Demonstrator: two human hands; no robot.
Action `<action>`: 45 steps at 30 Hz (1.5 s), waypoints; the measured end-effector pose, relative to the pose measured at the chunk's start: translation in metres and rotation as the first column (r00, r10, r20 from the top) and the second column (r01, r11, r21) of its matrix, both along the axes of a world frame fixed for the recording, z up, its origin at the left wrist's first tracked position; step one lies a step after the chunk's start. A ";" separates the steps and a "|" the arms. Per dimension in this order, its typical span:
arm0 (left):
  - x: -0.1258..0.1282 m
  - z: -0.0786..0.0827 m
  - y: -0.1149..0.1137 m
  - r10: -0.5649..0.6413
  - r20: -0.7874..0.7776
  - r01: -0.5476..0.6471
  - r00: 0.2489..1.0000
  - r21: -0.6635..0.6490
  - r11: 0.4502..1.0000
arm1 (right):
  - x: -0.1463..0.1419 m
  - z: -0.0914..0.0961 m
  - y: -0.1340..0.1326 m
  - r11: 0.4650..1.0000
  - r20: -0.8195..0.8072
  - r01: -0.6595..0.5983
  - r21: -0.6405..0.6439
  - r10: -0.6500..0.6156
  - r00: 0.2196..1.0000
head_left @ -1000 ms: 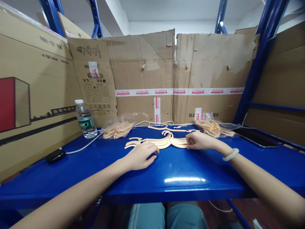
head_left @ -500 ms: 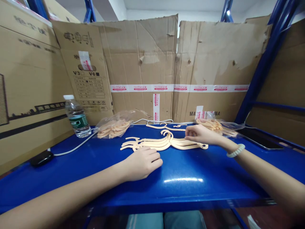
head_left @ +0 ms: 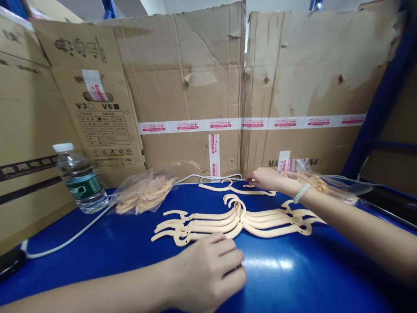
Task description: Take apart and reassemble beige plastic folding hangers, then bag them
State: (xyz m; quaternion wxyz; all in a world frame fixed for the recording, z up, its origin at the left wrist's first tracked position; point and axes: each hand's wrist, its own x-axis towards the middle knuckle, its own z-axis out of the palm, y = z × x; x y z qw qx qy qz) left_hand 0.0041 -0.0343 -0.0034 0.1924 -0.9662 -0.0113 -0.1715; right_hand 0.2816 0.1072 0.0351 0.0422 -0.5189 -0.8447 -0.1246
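A row of several peach plastic hangers (head_left: 237, 219) lies overlapped on the blue table (head_left: 293, 278). My left hand (head_left: 211, 269) rests on the table just in front of them, fingers curled loosely, holding nothing I can see. My right hand (head_left: 265, 178) reaches to the back of the table and touches a single peach hanger (head_left: 228, 188) lying there; its fingers are bent over the hanger's right end. A white bead bracelet (head_left: 301, 192) is on my right wrist.
A water bottle (head_left: 80, 178) stands at the left. Clear bags of hangers lie at the left bag (head_left: 145, 191) and the right bag (head_left: 325, 182). A white cable (head_left: 65, 241) runs to a black device (head_left: 9, 263). Cardboard walls (head_left: 195, 87) close the back.
The view has moved closer and lower. My right hand left the row of hangers and reached back to the single hanger. My left hand drew slightly nearer to me.
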 end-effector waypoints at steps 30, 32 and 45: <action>0.001 -0.004 0.016 0.610 0.175 0.414 0.773 -0.867 -0.276 | -0.063 0.004 -0.102 0.687 -0.383 -0.567 0.455 0.725 0.572; 0.004 -0.005 0.016 0.652 0.156 0.508 0.742 -0.766 -0.395 | -0.070 0.000 -0.113 0.641 -0.279 -0.662 0.388 0.766 0.579; -0.006 0.007 0.036 0.822 0.166 0.524 0.545 -0.832 -0.179 | -0.018 -0.014 -0.024 0.981 -0.352 -0.188 -0.038 0.163 0.922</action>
